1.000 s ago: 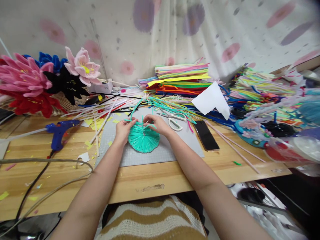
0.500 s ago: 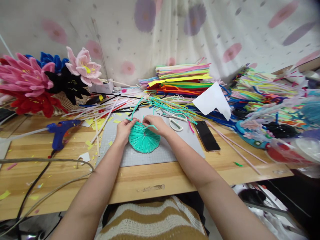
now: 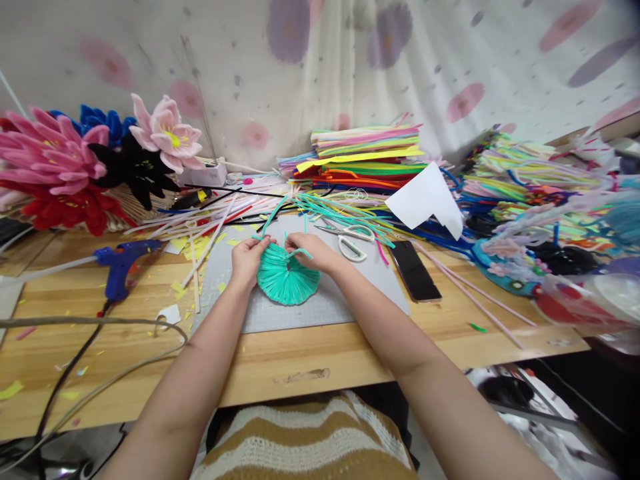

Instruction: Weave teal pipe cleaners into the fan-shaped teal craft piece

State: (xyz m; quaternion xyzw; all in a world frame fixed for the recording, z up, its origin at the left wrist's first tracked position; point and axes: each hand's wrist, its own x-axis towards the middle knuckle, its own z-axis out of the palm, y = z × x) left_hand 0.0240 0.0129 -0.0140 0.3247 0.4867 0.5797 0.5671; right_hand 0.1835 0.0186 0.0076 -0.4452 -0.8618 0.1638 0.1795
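Observation:
A teal fan-shaped piece made of pipe cleaners (image 3: 289,280) lies on a grey cutting mat (image 3: 345,297) in the middle of the wooden table. My left hand (image 3: 247,259) pinches its upper left edge, fingers closed. My right hand (image 3: 311,250) grips its upper right edge, fingers closed on a loose teal strand that sticks out to the right. Loose teal pipe cleaners (image 3: 340,215) lie fanned out just behind the hands.
White-handled scissors (image 3: 350,240) and a black phone (image 3: 414,271) lie right of the mat. A blue glue gun (image 3: 120,263) with cables sits at the left. Pipe-cleaner flowers (image 3: 75,167) stand far left; stacks of coloured pipe cleaners (image 3: 367,157) fill the back and right.
The hands stay on the teal piece; the fingers have shifted slightly along its top edge. Nothing else has moved.

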